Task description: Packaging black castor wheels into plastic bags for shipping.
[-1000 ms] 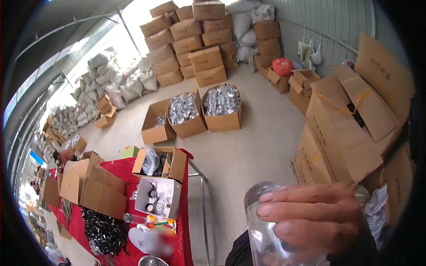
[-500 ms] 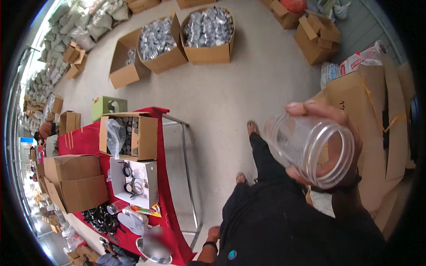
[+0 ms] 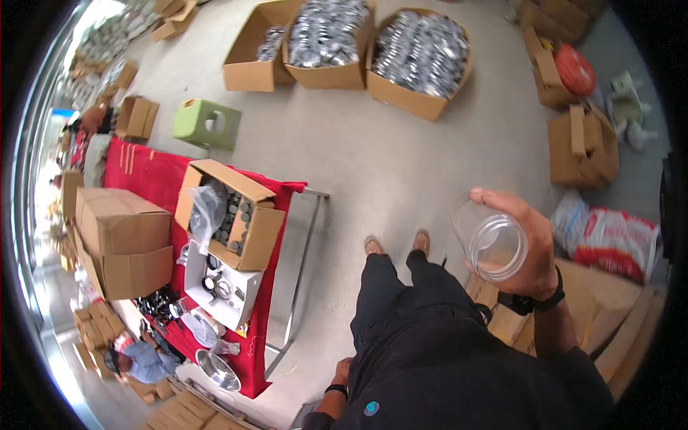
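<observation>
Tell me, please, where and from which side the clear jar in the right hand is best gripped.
Grip the clear jar around its round side wall, probably from the right, as the right hand now does. Its open mouth faces the camera and the smooth body shows no handle, so fingers wrapped around the wall, below the rim, look steadiest.

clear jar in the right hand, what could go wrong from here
The clear jar is held tilted in the right hand alone, out over bare concrete floor with nothing under it, so a slip would likely drop it hard. The left hand hangs low by the hip, too far to catch it.
</observation>
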### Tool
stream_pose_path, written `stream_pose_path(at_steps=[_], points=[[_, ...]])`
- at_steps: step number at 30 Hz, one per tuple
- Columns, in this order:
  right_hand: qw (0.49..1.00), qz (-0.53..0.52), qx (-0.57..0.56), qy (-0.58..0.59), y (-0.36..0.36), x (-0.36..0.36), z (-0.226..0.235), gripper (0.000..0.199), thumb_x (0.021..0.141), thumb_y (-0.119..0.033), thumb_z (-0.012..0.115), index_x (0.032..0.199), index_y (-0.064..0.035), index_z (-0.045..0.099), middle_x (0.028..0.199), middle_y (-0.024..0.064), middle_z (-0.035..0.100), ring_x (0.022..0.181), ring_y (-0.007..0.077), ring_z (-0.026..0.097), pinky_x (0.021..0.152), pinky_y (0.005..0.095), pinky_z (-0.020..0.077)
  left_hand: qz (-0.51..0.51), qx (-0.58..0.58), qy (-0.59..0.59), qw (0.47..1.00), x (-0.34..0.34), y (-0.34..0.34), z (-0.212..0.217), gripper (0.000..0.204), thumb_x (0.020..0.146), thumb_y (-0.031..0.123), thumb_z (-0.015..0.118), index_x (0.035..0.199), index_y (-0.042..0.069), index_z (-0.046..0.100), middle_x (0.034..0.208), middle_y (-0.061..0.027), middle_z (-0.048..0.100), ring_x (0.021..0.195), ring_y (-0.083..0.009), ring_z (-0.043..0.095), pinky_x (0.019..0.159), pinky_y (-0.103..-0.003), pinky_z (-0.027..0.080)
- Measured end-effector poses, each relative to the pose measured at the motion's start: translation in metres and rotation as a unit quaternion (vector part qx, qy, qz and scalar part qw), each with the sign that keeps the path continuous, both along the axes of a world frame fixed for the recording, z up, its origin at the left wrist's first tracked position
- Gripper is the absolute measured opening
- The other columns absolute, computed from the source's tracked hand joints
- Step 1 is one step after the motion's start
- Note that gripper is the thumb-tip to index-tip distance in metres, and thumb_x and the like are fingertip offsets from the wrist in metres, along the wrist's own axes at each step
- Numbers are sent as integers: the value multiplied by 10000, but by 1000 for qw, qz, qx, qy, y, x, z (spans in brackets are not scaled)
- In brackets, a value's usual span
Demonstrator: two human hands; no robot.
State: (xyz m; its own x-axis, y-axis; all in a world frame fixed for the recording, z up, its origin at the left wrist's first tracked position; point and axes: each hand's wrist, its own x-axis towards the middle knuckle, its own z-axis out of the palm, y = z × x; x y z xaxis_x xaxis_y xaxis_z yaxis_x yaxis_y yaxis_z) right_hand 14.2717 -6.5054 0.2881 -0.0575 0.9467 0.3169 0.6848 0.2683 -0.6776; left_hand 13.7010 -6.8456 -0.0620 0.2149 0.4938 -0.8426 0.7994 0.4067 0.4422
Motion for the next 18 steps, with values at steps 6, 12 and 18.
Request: stream_pose_path(at_steps=[6, 12, 18], points=[[997, 73, -3, 27, 124, -26, 11, 827, 649, -110, 982, 1392, -14, 632, 1334, 208, 753, 1216, 360, 750, 1052, 441, 590, -29, 10, -6, 1000, 30, 70, -44, 550, 910, 539, 652, 1139, 60, 793, 1137, -259, 776, 1146, -436, 728, 959, -456, 581], [995, 84, -29, 41, 245, -58, 21, 823, 646, -137, 980, 1386, -17, 643, 1349, 192, 746, 1226, 348, 745, 1054, 433, 584, 207, -25, -72, 975, 52, 207, -85, 428, 958, 433, 697, 1174, 85, 819, 1197, -193, 806, 1152, -342, 753, 971, -405, 576], [994, 79, -64, 46, 384, -80, 18, 829, 648, -136, 968, 1394, -1, 632, 1348, 179, 746, 1236, 313, 742, 1076, 415, 572, 219, 14, -111, 969, 57, 361, -62, 434, 934, 372, 747, 1254, 87, 817, 1214, -129, 814, 1157, -269, 754, 1027, -340, 580]])
